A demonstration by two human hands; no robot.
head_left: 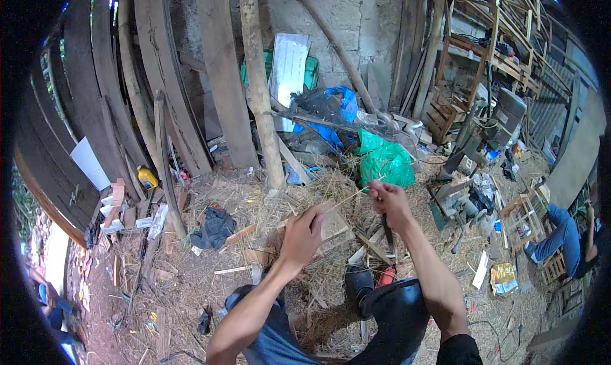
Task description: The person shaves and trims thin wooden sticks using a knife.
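A thin straw-like strand (347, 200) stretches between my two hands, above the straw-covered ground. My left hand (304, 234) is closed round a small pale wooden piece, from which the strand seems to run. My right hand (389, 203) pinches the other end, and a dark, narrow tool points down from its palm. Below and between the hands lies a wooden block (334, 229). A red object (386, 276) is on the ground beside my dark boot (358, 287).
A green plastic bag (385, 163) lies ahead, near a wooden post (262, 98). Black plastic (214, 229) is at the left. Scrap and a wooden frame (523, 218) fill the right side. One person (566, 238) sits at far right; another (54, 308) is at far left.
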